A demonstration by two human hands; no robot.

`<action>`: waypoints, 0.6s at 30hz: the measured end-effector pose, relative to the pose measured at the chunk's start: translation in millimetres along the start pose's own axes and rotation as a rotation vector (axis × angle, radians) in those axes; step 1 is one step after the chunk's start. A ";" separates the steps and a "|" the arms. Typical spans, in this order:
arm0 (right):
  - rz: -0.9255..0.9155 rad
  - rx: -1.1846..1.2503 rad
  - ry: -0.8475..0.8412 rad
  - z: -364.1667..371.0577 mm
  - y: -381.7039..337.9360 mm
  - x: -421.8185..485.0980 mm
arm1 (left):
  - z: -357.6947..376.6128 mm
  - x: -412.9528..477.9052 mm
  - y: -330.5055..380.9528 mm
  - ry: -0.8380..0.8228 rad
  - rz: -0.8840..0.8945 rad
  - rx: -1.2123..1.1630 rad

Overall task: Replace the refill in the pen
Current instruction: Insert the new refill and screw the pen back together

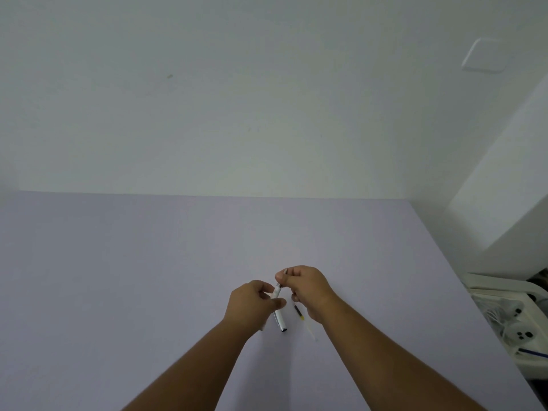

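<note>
Your left hand (254, 301) pinched the pen (279, 310) mid-barrel, just below frame centre; your right hand (305, 287) pinched its upper tip. The pen's long axis ran lower right to upper right. A refill (302, 318) lay on the worktop (118, 277) beside your right hand, nearly parallel.

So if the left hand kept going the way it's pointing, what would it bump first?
Probably the right hand. The left hand points up and right along the pen that both hold, though depth is hard to judge.
</note>
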State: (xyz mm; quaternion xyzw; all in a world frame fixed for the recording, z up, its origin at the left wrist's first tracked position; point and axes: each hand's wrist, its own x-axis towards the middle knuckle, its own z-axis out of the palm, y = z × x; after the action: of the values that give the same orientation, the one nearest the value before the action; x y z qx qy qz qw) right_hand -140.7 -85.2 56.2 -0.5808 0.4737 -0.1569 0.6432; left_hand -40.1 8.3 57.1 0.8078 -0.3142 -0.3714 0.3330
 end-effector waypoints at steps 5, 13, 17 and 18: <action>0.009 -0.077 -0.025 3.9 -0.3 9.0 | -7.1 6.7 -10.6 -0.039 -0.084 -0.082; 0.031 -0.835 0.064 22.4 54.1 23.2 | -14.2 10.9 -40.9 -0.046 -0.247 -0.267; -0.002 -0.892 0.089 31.8 76.1 26.2 | -14.5 11.0 -48.0 -0.069 -0.279 -0.327; -0.010 -0.892 0.103 33.1 79.6 27.5 | -14.9 11.0 -49.5 -0.073 -0.285 -0.333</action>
State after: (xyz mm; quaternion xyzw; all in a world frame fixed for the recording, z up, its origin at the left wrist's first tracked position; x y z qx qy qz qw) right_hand -128.4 -64.1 -31.0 -0.7949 0.5237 0.0310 0.3049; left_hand -9.3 33.3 22.2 0.7639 -0.1431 -0.4905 0.3943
